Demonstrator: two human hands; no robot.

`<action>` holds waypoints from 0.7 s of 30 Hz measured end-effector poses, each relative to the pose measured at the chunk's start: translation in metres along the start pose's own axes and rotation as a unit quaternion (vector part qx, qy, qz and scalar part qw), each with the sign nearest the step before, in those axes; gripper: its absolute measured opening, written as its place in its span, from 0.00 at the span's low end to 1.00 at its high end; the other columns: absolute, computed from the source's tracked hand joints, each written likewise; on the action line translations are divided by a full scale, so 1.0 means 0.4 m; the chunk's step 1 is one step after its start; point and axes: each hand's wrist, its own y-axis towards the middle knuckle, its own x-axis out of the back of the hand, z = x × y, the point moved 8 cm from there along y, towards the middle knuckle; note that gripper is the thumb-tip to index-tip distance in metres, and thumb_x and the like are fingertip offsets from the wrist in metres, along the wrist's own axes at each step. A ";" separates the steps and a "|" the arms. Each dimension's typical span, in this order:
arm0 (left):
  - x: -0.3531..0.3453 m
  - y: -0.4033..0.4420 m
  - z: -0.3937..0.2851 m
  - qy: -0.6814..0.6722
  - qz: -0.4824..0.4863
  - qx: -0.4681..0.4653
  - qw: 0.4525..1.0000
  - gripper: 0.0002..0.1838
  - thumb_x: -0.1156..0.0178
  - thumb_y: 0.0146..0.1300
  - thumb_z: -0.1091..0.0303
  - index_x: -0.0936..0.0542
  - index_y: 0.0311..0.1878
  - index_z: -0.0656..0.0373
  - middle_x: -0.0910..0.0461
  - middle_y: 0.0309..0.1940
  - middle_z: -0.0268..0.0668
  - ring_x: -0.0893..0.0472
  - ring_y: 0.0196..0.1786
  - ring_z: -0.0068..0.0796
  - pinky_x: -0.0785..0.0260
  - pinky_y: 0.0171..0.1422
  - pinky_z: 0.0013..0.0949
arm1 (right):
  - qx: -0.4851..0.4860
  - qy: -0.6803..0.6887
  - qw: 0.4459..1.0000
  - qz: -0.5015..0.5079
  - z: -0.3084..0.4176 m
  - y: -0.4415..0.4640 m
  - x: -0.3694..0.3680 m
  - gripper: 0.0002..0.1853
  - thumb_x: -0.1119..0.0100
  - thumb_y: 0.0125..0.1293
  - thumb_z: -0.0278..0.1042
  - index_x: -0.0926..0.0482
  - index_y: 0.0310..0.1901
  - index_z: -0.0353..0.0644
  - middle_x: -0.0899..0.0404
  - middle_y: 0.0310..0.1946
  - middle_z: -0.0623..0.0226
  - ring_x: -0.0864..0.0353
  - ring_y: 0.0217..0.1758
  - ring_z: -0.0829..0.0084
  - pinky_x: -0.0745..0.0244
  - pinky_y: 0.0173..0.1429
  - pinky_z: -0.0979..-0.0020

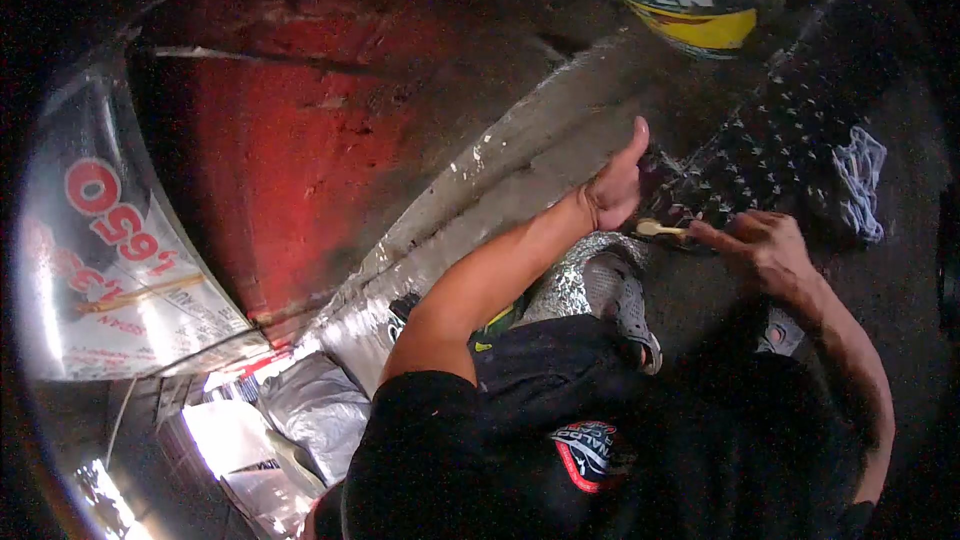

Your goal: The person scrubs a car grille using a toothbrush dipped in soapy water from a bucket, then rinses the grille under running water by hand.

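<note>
My left hand [617, 182] is beside the left edge of a dark piece dotted with pale tufts [755, 155]. Its thumb points up, while the other fingers are hidden, so I cannot tell whether it grips that edge. A short tan tool, perhaps a handle [662, 230], lies low along the same piece. The fingers of my right hand [765, 248] are closed at its right end; the tool's kind is not clear. To the right of the dark piece is a crumpled grey-white cloth [862, 183].
A dark green bucket with a yellow band [690, 0] stands at the top. Red sheeting [290, 160] and a printed price banner [120, 260] rise at left. Grey plastic bags [315, 405] sit low on the left. My clog [632, 305] is below my left hand.
</note>
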 end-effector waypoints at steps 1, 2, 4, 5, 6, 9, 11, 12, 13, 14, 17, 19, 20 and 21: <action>0.033 0.010 0.022 0.024 0.000 0.038 0.999 0.49 0.67 0.59 0.22 0.31 0.65 0.58 0.23 0.56 0.45 0.20 0.52 0.42 0.23 0.50 0.46 | -0.008 -0.020 1.000 0.015 -0.001 0.002 -0.009 0.28 0.45 0.57 0.27 0.24 0.60 0.61 0.26 0.26 0.68 0.23 0.28 0.66 0.27 0.31 0.68; 0.065 0.022 0.047 0.049 -0.002 0.074 0.996 0.45 0.66 0.63 0.25 0.31 0.65 0.56 0.21 0.54 0.42 0.18 0.49 0.39 0.21 0.43 0.42 | -0.013 -0.021 1.000 0.013 -0.035 -0.011 -0.005 0.28 0.45 0.57 0.27 0.24 0.60 0.61 0.26 0.26 0.68 0.23 0.28 0.66 0.27 0.31 0.68; 0.048 0.019 0.058 -0.004 -0.004 0.078 0.997 0.42 0.66 0.65 0.28 0.29 0.63 0.56 0.19 0.50 0.42 0.16 0.42 0.36 0.21 0.38 0.37 | -0.238 0.053 0.969 0.031 -0.213 -0.076 -0.010 0.30 0.45 0.56 0.25 0.26 0.62 0.60 0.26 0.28 0.66 0.23 0.29 0.65 0.27 0.33 0.66; 0.054 0.028 0.035 0.024 -0.015 0.075 0.997 0.42 0.65 0.65 0.28 0.29 0.63 0.56 0.19 0.49 0.42 0.16 0.41 0.36 0.21 0.38 0.37 | -0.233 -0.057 0.970 -0.034 -0.258 -0.091 0.058 0.31 0.45 0.56 0.25 0.27 0.63 0.61 0.26 0.28 0.65 0.23 0.29 0.64 0.27 0.32 0.66; 0.057 0.032 0.026 0.043 -0.027 0.070 0.996 0.42 0.65 0.65 0.28 0.29 0.63 0.57 0.18 0.48 0.43 0.16 0.40 0.36 0.21 0.39 0.37 | -0.223 -0.163 0.957 -0.088 -0.276 -0.108 0.122 0.31 0.45 0.56 0.24 0.28 0.63 0.61 0.26 0.28 0.64 0.23 0.28 0.63 0.28 0.31 0.66; 0.069 0.042 0.021 0.031 0.000 0.086 0.996 0.48 0.68 0.62 0.24 0.31 0.64 0.61 0.20 0.50 0.51 0.17 0.44 0.42 0.20 0.42 0.39 | -0.239 -0.147 0.954 -0.104 -0.290 -0.162 0.069 0.34 0.46 0.56 0.22 0.30 0.65 0.65 0.25 0.28 0.62 0.22 0.27 0.62 0.27 0.30 0.66; 0.098 0.039 0.019 0.016 0.027 0.100 0.995 0.51 0.69 0.60 0.22 0.32 0.65 0.61 0.21 0.50 0.52 0.17 0.46 0.45 0.20 0.44 0.41 | -0.265 -0.015 0.961 -0.084 -0.234 -0.159 -0.041 0.38 0.47 0.55 0.19 0.32 0.67 0.66 0.25 0.30 0.60 0.21 0.27 0.61 0.26 0.32 0.63; 0.096 0.039 0.024 -0.008 0.081 0.122 0.989 0.53 0.70 0.58 0.20 0.33 0.65 0.61 0.21 0.50 0.53 0.17 0.46 0.46 0.20 0.43 0.39 | -0.284 0.071 0.953 -0.082 -0.173 -0.144 -0.072 0.38 0.47 0.54 0.17 0.32 0.67 0.67 0.25 0.30 0.60 0.21 0.27 0.60 0.25 0.33 0.62; 0.066 0.032 0.026 -0.030 0.137 0.146 0.979 0.54 0.72 0.57 0.19 0.34 0.66 0.61 0.21 0.50 0.53 0.17 0.46 0.46 0.20 0.42 0.38 | -0.281 0.162 0.935 -0.143 -0.135 -0.142 -0.084 0.41 0.44 0.50 0.17 0.31 0.66 0.67 0.25 0.30 0.60 0.22 0.27 0.58 0.24 0.33 0.62; 0.054 0.030 0.032 -0.029 0.136 0.147 0.979 0.54 0.72 0.57 0.19 0.34 0.66 0.61 0.21 0.50 0.53 0.17 0.46 0.46 0.20 0.42 0.38 | -0.198 0.100 0.971 -0.083 -0.097 -0.137 -0.113 0.43 0.44 0.48 0.15 0.32 0.67 0.65 0.26 0.28 0.61 0.24 0.26 0.60 0.25 0.32 0.64; 0.015 0.020 -0.009 0.012 -0.059 0.072 0.996 0.54 0.71 0.57 0.20 0.32 0.65 0.63 0.21 0.51 0.54 0.17 0.45 0.43 0.20 0.36 0.30 | -0.116 0.053 0.992 0.017 -0.015 -0.104 -0.067 0.43 0.43 0.46 0.15 0.31 0.67 0.62 0.29 0.25 0.63 0.26 0.24 0.63 0.26 0.30 0.66; -0.015 -0.003 -0.037 0.026 -0.035 0.041 0.998 0.50 0.68 0.61 0.23 0.31 0.63 0.65 0.21 0.51 0.54 0.16 0.45 0.43 0.20 0.37 0.29 | -0.215 0.072 0.970 -0.090 -0.062 -0.094 0.023 0.41 0.43 0.48 0.16 0.31 0.66 0.61 0.31 0.23 0.65 0.27 0.23 0.67 0.27 0.29 0.70; -0.013 -0.003 -0.035 0.025 -0.034 0.040 0.998 0.50 0.68 0.61 0.23 0.31 0.63 0.65 0.21 0.51 0.54 0.16 0.45 0.43 0.20 0.37 0.29 | -0.264 0.012 0.954 -0.140 -0.112 -0.102 0.036 0.41 0.42 0.47 0.17 0.30 0.66 0.61 0.28 0.25 0.66 0.26 0.24 0.70 0.27 0.29 0.70; -0.008 0.000 -0.032 0.043 -0.031 0.041 0.998 0.49 0.67 0.62 0.25 0.31 0.63 0.65 0.22 0.52 0.54 0.16 0.45 0.43 0.19 0.40 0.32 | -0.269 0.013 0.952 -0.144 -0.135 -0.102 0.033 0.40 0.43 0.48 0.17 0.30 0.66 0.61 0.27 0.26 0.66 0.25 0.24 0.70 0.26 0.30 0.70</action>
